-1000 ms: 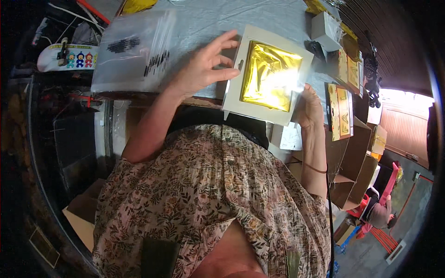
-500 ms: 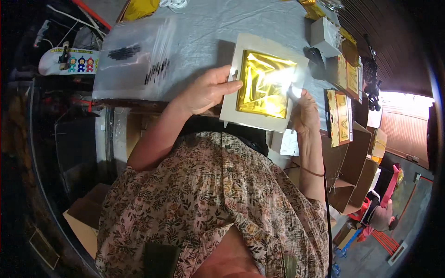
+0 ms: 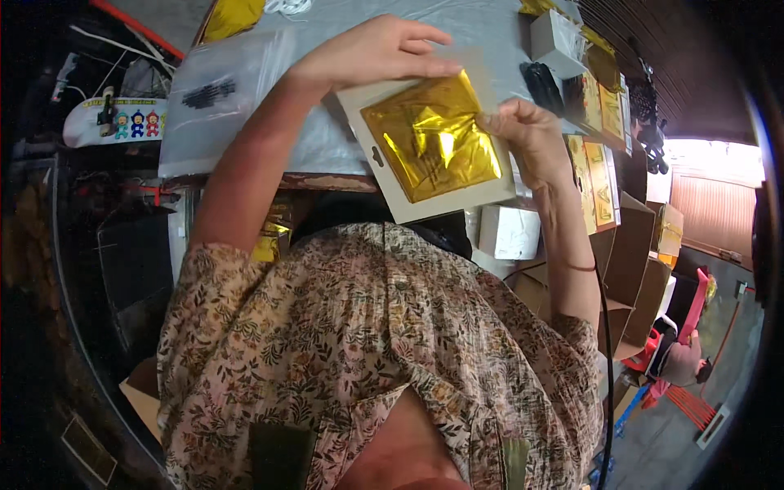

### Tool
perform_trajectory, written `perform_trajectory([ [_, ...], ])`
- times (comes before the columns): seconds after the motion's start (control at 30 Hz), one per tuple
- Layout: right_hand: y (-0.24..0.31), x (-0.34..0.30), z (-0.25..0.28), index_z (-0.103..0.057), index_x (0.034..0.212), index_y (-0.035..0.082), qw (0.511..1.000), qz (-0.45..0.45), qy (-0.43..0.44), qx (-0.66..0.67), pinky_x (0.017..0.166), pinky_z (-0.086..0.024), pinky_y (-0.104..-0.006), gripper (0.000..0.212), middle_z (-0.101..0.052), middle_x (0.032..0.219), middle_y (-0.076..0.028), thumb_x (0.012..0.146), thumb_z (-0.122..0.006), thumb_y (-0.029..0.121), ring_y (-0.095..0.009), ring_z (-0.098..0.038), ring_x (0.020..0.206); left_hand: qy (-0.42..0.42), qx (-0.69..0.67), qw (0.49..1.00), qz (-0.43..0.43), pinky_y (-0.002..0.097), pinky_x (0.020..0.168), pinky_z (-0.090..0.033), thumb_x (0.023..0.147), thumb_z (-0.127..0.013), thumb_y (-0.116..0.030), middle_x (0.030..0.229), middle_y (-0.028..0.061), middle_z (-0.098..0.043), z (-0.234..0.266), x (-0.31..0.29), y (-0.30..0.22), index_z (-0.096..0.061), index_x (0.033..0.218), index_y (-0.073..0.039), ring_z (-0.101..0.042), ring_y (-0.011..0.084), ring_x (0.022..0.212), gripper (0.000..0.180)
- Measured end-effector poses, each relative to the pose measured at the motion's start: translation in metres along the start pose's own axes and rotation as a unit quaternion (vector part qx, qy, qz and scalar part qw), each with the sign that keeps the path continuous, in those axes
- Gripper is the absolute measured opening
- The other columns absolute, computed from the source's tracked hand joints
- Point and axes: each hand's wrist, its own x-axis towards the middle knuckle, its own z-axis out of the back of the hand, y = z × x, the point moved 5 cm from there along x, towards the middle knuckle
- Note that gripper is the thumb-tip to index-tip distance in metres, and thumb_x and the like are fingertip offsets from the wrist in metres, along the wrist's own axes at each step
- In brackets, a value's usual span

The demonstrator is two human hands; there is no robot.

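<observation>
A pale backing card (image 3: 390, 194) with a slot cut in one side lies tilted at the table's near edge, overhanging it. On it sits a folded gold foil sheet (image 3: 425, 139), shiny and creased. With thumb and fingers, my right hand (image 3: 531, 135) pinches the foil at its right side, where creases gather. My left hand (image 3: 384, 53) reaches across the card's far edge, fingers stretched and apart, thumb lying along the foil's far corner. What lies beneath that hand is hidden.
Clear plastic bags (image 3: 237, 106) with black marks lie on the table (image 3: 327, 122) at left. A white box (image 3: 558, 45), a black object (image 3: 541, 86) and packaged gold cards (image 3: 594, 184) stand at right. Open cardboard boxes (image 3: 629, 245) are below them. A small white box (image 3: 508, 232) sits under the table edge.
The card has turned and tipped, its slot now at the left side. My left hand has moved from the card's left edge to its far edge. My right hand now pinches the foil.
</observation>
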Motion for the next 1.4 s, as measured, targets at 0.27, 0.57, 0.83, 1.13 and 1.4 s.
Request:
perform_trajectory([
  [0.27, 0.005, 0.021, 0.014, -0.071, 0.119, 0.002, 0.99, 0.111, -0.031, -0.083, 0.087, -0.057, -0.0288, 0.028, -0.077, 0.107, -0.011, 0.095, -0.073, 0.017, -0.015, -0.072, 0.092, 0.058, -0.207, 0.973, 0.089, 0.0276, 0.083, -0.056, 0.097, -0.073, -0.03, 0.106, 0.0046, -0.071, -0.015, 0.014, 0.048, -0.067, 0.12, -0.001, -0.068, 0.0097, 0.097, 0.038],
  [0.57, -0.026, 0.03, 0.03, -0.077, 0.104, 0.007, 0.993, 0.035, -0.113, 0.014, 0.063, -0.047, -0.0239, 0.025, -0.072, 0.087, -0.001, 0.095, -0.074, 0.029, -0.009, -0.063, 0.072, -0.111, -0.351, 0.918, 0.143, 0.0323, 0.098, -0.052, 0.093, -0.076, -0.03, 0.122, 0.0068, -0.066, -0.008, -0.006, 0.093, -0.061, 0.127, -0.002, -0.064, 0.0162, 0.114, 0.047],
  [0.83, -0.027, 0.045, 0.015, -0.077, 0.092, 0.004, 0.989, 0.069, -0.133, -0.007, 0.052, -0.034, -0.0209, 0.011, -0.065, 0.072, 0.003, 0.09, -0.078, 0.015, -0.004, -0.05, 0.058, -0.175, -0.367, 0.898, 0.167, 0.0347, 0.102, -0.05, 0.095, -0.074, -0.035, 0.126, 0.0087, -0.066, -0.009, -0.018, 0.094, -0.059, 0.132, 0.0, -0.062, 0.018, 0.119, 0.053],
  [1.13, -0.049, 0.056, 0.029, -0.074, 0.101, -0.003, 0.988, 0.05, -0.149, 0.007, 0.068, -0.048, -0.0212, 0.015, -0.073, 0.088, -0.003, 0.094, -0.074, 0.01, -0.01, -0.064, 0.075, -0.152, -0.382, 0.896, 0.171, 0.0328, 0.091, -0.055, 0.102, -0.064, -0.04, 0.12, 0.0083, -0.07, -0.01, -0.017, 0.103, -0.064, 0.127, 0.002, -0.067, 0.0153, 0.104, 0.049],
  [1.4, -0.081, 0.054, 0.012, -0.074, 0.098, 0.0, 0.987, -0.041, -0.125, 0.087, 0.063, -0.051, -0.0234, 0.012, -0.073, 0.087, -0.005, 0.094, -0.073, 0.01, -0.01, -0.064, 0.069, -0.093, -0.216, 0.958, 0.166, 0.0271, 0.08, -0.054, 0.101, -0.067, -0.034, 0.102, 0.0028, -0.072, 0.031, -0.001, 0.117, -0.069, 0.117, 0.001, -0.067, 0.0108, 0.089, 0.039],
])
